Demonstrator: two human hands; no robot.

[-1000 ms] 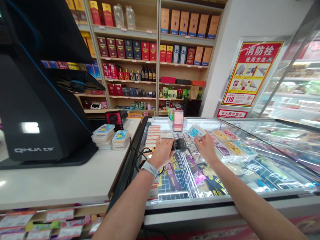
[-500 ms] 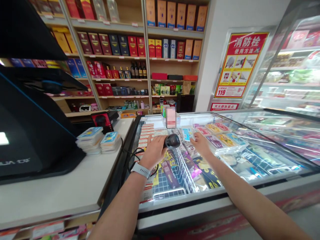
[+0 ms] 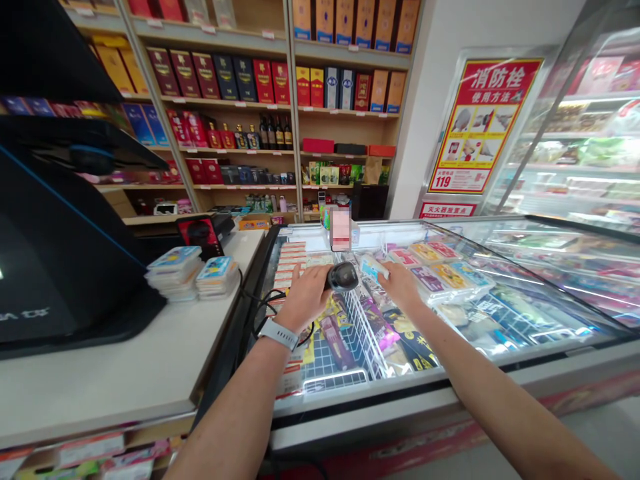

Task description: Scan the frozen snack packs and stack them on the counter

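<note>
My left hand (image 3: 305, 298) is shut around a black handheld barcode scanner (image 3: 343, 276), whose nose points right. My right hand (image 3: 403, 287) pinches a clear packet with a blue and white label (image 3: 373, 268), a short gap from the scanner. Both hands are above a glass-topped chest freezer (image 3: 400, 393) full of colourful packaged goods. A wire divider (image 3: 360, 333) stands inside it, below and between my hands. A black cable (image 3: 265, 313) trails from near my left wrist. A white smartwatch (image 3: 278, 334) sits on that wrist.
To the left, a white counter (image 3: 110, 360) holds stacks of packaged cards (image 3: 175, 267) and a black checkout terminal (image 3: 60, 247). Behind stand wooden shelves of boxed liquor (image 3: 225, 87). A chilled display case (image 3: 575, 160) stands at right, and a pixelated upright item (image 3: 341, 230) stands beyond the freezer.
The whole scene has shifted left and up in the view as my head turned. The scanner and packet have moved slightly closer together, and both hands still hold them.
</note>
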